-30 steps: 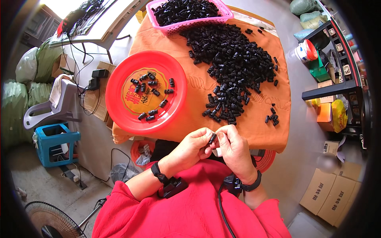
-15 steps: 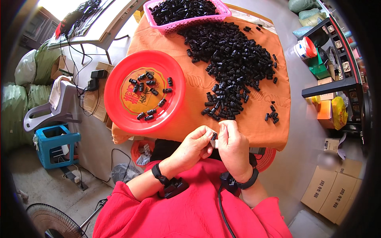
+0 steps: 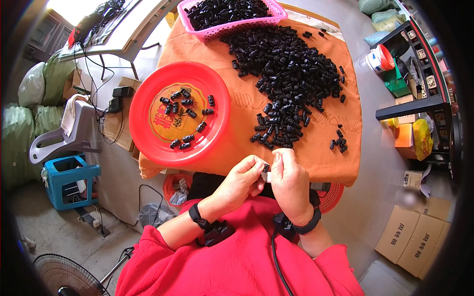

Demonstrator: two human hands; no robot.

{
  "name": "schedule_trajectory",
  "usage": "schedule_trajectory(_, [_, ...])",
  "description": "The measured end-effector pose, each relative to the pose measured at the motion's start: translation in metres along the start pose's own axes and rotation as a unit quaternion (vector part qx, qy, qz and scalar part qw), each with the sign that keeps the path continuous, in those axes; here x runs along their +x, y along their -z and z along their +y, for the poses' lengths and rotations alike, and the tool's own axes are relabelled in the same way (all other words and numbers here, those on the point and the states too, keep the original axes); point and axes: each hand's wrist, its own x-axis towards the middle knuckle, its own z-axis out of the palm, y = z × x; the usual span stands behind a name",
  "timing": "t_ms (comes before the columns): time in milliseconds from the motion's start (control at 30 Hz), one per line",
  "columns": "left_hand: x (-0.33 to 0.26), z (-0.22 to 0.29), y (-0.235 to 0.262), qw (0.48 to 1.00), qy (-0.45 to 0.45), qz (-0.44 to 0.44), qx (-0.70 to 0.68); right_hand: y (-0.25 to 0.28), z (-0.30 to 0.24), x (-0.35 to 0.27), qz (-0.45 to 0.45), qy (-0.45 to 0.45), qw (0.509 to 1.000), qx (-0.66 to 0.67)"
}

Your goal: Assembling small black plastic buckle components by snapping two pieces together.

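Just off the near edge of the table, my two hands meet over a small black cord lock (image 3: pixel 266 168). My left hand (image 3: pixel 240 181) pinches it between thumb and fingers. The thumb and forefinger of my right hand (image 3: pixel 290 183) are closed right beside it; a small whitish bit shows between the hands, too small to name. Ahead of them a big heap of black cord-lock pieces (image 3: pixel 291 74) spreads over the orange cloth (image 3: pixel 242 108). To the left, a red round tray (image 3: pixel 217 133) holds several cord locks lying apart.
A pink basket (image 3: pixel 212 33) full of black pieces stands at the far edge. A few loose pieces (image 3: pixel 339 143) lie to the right. Left on the floor are a blue stool (image 3: pixel 69 182) and a fan (image 3: pixel 69 276); cardboard boxes (image 3: pixel 410 237) stand at right.
My hands stay in nearly the same place, still closed around the cord lock, with only a very slight shift of the fingers. The heap and the tray look unchanged.
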Motion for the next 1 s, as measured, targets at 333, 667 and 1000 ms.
schedule_trajectory(333, [0.001,-0.003,0.001,0.999,-0.020,0.015,0.042,-0.002,0.002,0.001,-0.011,-0.004,1.000,0.016])
schedule_trajectory(667, [0.000,-0.004,0.002,0.999,-0.009,0.024,0.045,-0.007,0.007,-0.001,0.009,-0.022,1.000,0.013])
schedule_trajectory(1000, [0.000,0.002,0.003,0.991,0.060,-0.029,-0.116,0.009,0.006,0.003,0.012,-0.027,0.993,0.110])
